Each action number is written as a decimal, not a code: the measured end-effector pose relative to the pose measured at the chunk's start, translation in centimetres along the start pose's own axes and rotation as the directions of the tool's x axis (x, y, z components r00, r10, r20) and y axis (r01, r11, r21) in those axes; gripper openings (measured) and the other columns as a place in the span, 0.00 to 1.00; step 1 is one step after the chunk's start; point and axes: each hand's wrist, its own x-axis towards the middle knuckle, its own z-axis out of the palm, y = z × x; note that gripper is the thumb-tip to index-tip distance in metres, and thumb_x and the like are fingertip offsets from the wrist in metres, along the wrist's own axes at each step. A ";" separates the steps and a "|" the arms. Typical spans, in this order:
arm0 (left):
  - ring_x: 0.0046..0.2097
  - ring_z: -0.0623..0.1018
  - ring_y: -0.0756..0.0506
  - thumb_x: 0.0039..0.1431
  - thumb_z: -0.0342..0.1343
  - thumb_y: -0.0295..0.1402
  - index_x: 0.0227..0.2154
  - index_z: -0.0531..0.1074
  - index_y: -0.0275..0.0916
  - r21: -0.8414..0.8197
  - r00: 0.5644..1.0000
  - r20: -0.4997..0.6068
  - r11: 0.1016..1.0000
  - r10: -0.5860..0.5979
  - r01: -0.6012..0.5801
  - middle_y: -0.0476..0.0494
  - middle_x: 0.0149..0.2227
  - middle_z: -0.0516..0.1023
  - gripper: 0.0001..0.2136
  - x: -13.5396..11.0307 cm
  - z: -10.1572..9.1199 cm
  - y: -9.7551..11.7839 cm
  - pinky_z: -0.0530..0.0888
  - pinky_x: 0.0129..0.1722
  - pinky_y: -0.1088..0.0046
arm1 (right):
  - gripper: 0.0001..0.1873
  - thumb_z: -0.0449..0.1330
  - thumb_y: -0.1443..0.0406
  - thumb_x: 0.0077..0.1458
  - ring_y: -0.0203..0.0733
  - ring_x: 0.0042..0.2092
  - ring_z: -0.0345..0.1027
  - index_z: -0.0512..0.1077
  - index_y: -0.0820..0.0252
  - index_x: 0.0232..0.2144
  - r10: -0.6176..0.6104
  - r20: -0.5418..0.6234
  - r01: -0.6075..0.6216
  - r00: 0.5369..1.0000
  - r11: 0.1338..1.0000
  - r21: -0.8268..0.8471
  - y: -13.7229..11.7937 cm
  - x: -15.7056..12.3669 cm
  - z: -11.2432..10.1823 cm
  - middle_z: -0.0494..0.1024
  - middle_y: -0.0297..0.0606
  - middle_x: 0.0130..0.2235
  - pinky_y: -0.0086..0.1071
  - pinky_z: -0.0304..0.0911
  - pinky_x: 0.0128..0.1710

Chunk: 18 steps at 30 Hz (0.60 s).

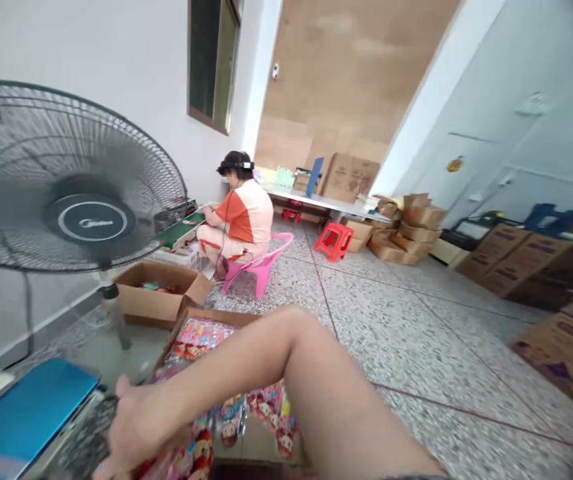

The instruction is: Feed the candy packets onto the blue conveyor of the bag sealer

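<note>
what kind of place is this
Probably a small packing workshop or stockroom: stacked cardboard boxes along the wall, an open carton of colourful packets, and a co-worker seated at a low bench.

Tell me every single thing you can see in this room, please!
fan: one, dark grey, near left.
packets: many, pink and red, in the front box.
front box: one, brown, open, on the floor.
second box: one, brown, open, behind the fan pole.
board: one, blue, lower left corner.
co-worker: one, orange and white shirt, seated by the left wall.
chair: one, pink, under the co-worker.
stool: one, red, mid floor.
table: one, white, at the back.
cartons: many, brown, along the right.
window: one, dark, left wall.
right hand: one, bare, on the packets.
</note>
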 end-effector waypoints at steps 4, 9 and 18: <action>0.44 0.76 0.33 0.33 0.68 0.36 0.45 0.71 0.44 -0.193 0.999 -0.049 0.981 0.004 -0.014 0.42 0.37 0.80 0.29 -2.1 -0.7 0.3 0.76 0.39 0.60 | 0.15 0.54 0.64 0.54 0.45 0.44 0.66 0.68 0.46 0.45 0.256 -0.335 -0.252 0.907 0.966 0.056 -1.2 -4.8 -4.0 0.75 0.36 0.44 0.58 0.47 0.50; 0.44 0.77 0.38 0.44 0.64 0.31 0.47 0.68 0.42 -0.302 0.983 -0.106 0.937 0.148 -0.173 0.42 0.41 0.79 0.24 -2.6 -3.0 3.7 0.73 0.44 0.63 | 0.26 0.53 0.61 0.56 0.45 0.50 0.61 0.55 0.54 0.56 0.775 -0.531 -0.339 0.344 0.630 0.699 -0.6 -8.4 -0.9 0.65 0.43 0.51 0.46 0.56 0.51; 0.45 0.76 0.40 0.44 0.63 0.29 0.50 0.63 0.42 -0.232 0.864 -0.332 0.855 0.379 -0.464 0.41 0.44 0.76 0.28 -2.1 -6.5 7.4 0.71 0.46 0.62 | 0.41 0.67 0.62 0.38 0.45 0.46 0.67 0.56 0.55 0.55 0.966 -0.016 0.246 0.257 -0.049 0.968 -2.7 4.3 4.0 0.71 0.40 0.46 0.37 0.64 0.45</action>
